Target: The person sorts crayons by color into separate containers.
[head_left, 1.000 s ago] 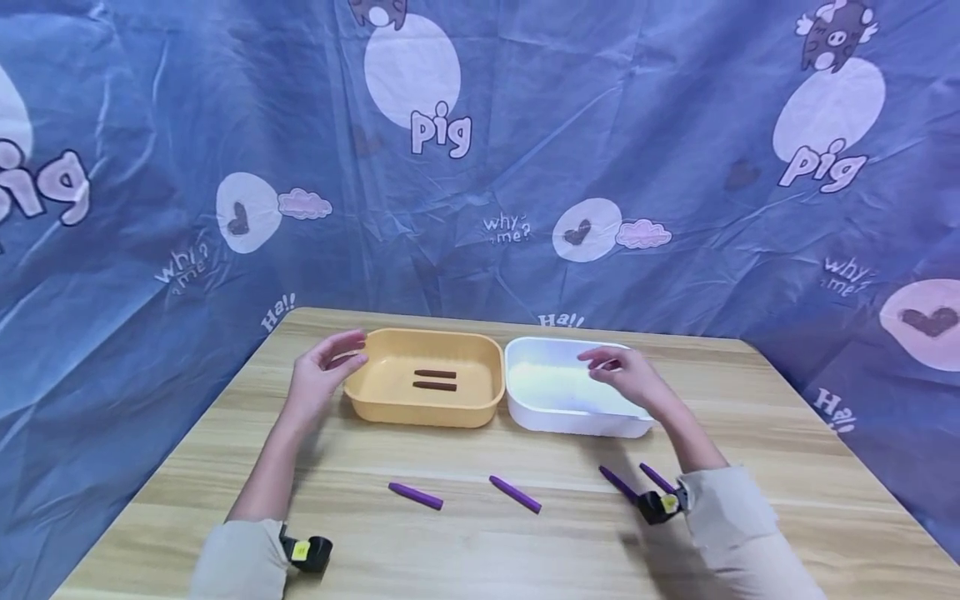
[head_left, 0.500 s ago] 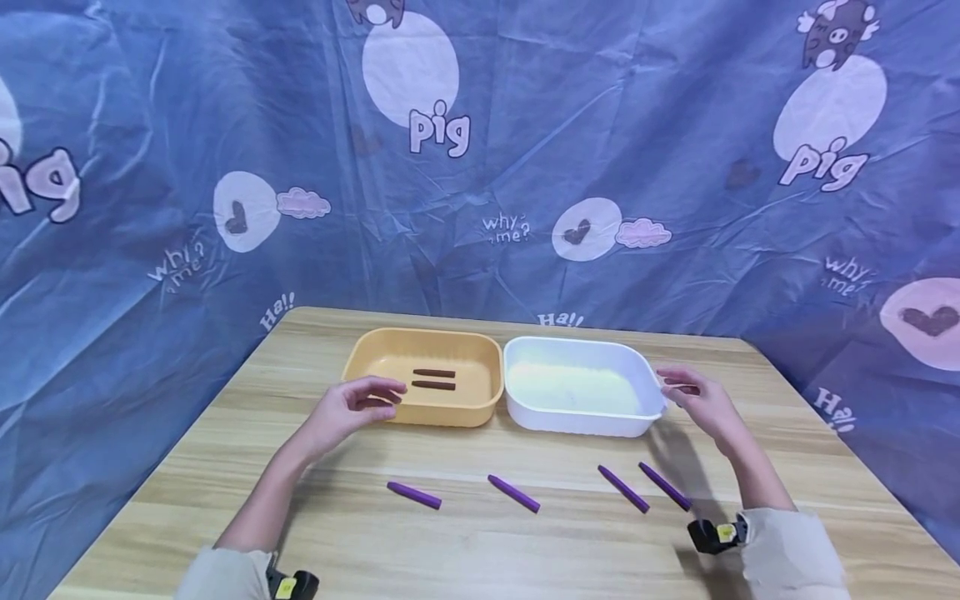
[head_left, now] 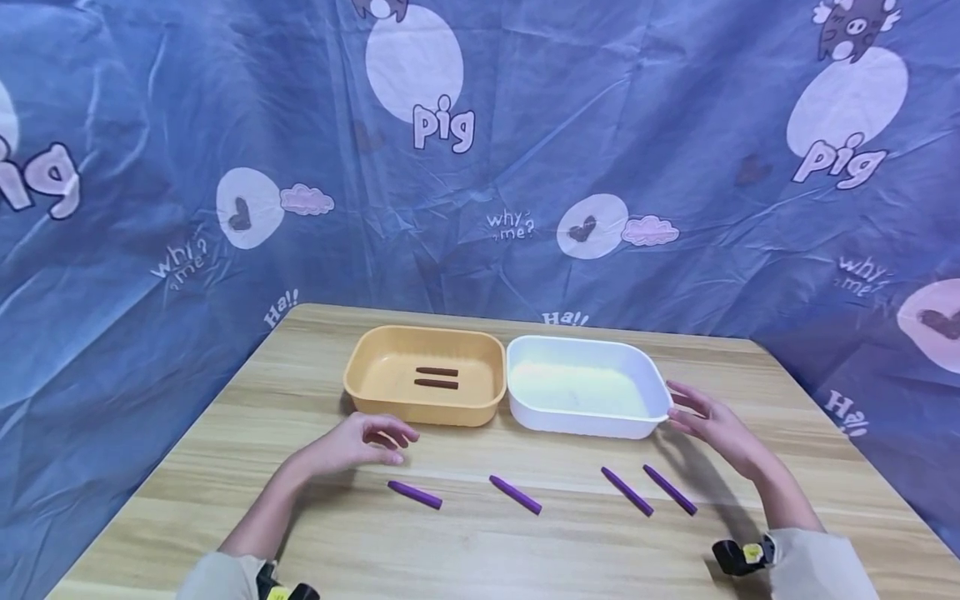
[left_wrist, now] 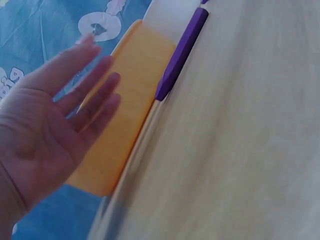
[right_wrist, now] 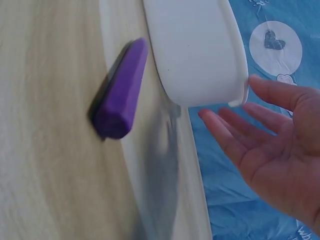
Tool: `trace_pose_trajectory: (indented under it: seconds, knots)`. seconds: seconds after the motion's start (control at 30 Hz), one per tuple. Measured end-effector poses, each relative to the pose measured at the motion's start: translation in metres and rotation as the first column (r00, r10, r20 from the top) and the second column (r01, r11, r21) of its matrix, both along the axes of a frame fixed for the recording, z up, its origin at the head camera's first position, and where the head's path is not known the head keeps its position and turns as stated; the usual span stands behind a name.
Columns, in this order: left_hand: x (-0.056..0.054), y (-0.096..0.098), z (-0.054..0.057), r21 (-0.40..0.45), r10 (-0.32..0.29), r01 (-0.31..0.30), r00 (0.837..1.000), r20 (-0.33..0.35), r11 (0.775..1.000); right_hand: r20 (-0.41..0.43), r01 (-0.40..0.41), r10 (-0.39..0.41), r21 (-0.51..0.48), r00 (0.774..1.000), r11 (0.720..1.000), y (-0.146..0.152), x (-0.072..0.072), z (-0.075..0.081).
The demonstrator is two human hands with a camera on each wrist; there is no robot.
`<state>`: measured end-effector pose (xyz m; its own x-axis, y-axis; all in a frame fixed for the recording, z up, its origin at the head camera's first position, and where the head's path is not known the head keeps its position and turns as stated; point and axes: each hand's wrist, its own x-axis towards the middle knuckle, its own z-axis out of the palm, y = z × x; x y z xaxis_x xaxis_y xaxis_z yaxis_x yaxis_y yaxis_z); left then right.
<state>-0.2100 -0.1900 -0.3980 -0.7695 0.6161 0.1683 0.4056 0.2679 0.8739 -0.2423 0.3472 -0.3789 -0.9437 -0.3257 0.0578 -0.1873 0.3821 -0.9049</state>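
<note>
While both hands are staying empty of crayons, their fingers are relaxing, uncurled. Left hand (head_left: 352,443) is hovering above the desk (head_left: 480,558), near and left of the orange tub (head_left: 420,412), just beyond the leftmost purple crayon (head_left: 415,495). Right hand (head_left: 716,429) is bringing fingertips to the right end of the white tub (head_left: 581,422); contact looks likely, grip doubtful, perhaps for steadying it. Tubs are standing side by side, possibly for easy reach. Two brown crayons (head_left: 437,384) are lying inside the orange one, seemingly grouped by colour. On the near side, a second purple crayon (head_left: 515,494) is lying alone; a right-hand purple pair (head_left: 627,491) is lying nearly parallel. All four purple long axes are running far-left to near-right, the leftmost most crosswise, tapered tips pointing far-left. Brown axes are running left-right, tips left.
</note>
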Motion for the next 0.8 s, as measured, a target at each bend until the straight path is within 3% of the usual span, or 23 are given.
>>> trace_pose_trajectory:
  seconds: [0.23,0.47,0.8]
  knots:
    - [0.002,0.001,-0.013,-0.054,-0.076,0.078,0.996,0.052,0.995,0.042,-0.026,0.027,-0.033,0.999,0.999,0.000,0.008,-0.001]
    - [0.003,0.000,-0.019,-0.172,-0.129,0.133,0.991,0.039,0.976,0.049,-0.023,0.026,-0.051,0.998,0.998,0.001,0.007,-0.003]
    - [0.001,0.001,-0.019,-0.214,-0.099,0.109,0.994,0.055,0.971,0.064,-0.004,0.009,-0.071,0.998,0.997,-0.001,0.003,-0.003]
